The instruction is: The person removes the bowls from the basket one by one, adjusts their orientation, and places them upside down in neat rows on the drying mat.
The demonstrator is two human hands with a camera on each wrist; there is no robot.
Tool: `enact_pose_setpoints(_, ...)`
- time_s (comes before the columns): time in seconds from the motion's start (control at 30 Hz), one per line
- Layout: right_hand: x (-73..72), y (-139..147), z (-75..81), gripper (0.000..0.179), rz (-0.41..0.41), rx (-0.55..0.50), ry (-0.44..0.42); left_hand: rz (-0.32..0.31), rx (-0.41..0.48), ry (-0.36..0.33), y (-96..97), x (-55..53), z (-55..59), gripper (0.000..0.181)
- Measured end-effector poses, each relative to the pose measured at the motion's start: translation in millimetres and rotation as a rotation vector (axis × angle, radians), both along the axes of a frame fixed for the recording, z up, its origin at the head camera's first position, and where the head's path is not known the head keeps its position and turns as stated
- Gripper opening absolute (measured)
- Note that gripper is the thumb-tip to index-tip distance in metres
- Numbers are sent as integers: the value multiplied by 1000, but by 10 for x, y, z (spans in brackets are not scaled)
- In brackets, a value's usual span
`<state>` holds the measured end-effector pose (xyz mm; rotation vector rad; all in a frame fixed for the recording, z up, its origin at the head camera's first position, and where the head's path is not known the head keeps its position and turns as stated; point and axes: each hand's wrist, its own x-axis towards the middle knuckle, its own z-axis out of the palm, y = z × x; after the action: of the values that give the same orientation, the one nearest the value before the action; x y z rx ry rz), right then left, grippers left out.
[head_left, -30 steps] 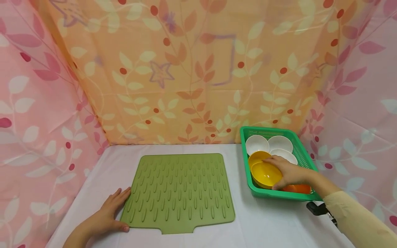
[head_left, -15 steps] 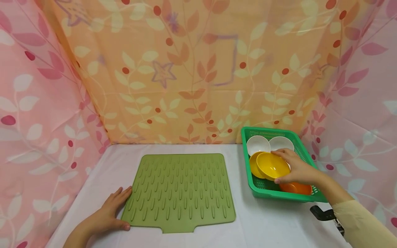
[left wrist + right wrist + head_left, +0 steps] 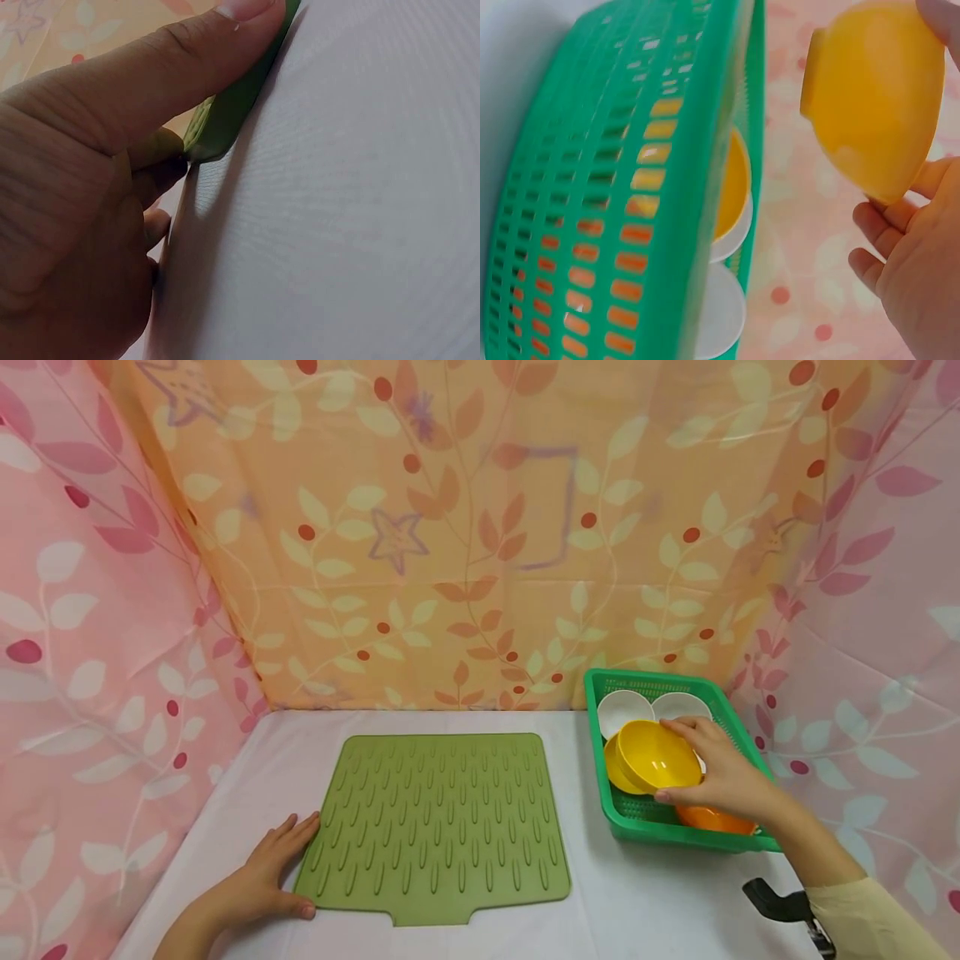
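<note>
My right hand [image 3: 723, 768] grips a yellow bowl [image 3: 658, 755] by its rim, thumb at the near side and fingers at the far side. In the right wrist view that yellow bowl [image 3: 881, 97] hangs above the green basket [image 3: 705, 187], its foot turned toward the basket. Inside the basket [image 3: 609, 793] a second yellow bowl [image 3: 619, 774] shows partly behind the held one. White bowls [image 3: 624, 708] sit at its back and an orange bowl [image 3: 712, 819] at the front. My left hand [image 3: 255, 877] lies with fingers extended along the left edge of the green ridged mat [image 3: 435, 827].
The mat lies flat on the white-covered table [image 3: 517, 935], left of the basket. A black curved handle [image 3: 776, 902] shows beneath the right forearm. Patterned cloth [image 3: 450, 527] hangs behind and on both sides.
The right hand has lifted the yellow bowl off the other yellow bowl, moving it up and slightly right. The left hand and mat hold their places.
</note>
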<state>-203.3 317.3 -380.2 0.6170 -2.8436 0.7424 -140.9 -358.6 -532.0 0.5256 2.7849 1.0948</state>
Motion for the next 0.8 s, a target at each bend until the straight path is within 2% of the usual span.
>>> enact_pose_setpoints(0.17,155,-192,45,103,-27,-39,43,-4,7,9,-5,8,-10,124)
enact_pose_setpoints(0.33,285,-381,17,104,-22,-55,88,-3,10,-15,-6,0,-11,125)
enact_pose_setpoints(0.8,513,-849,-177,109,-2,-57,25,4,5,-48,-9,-12,32,125)
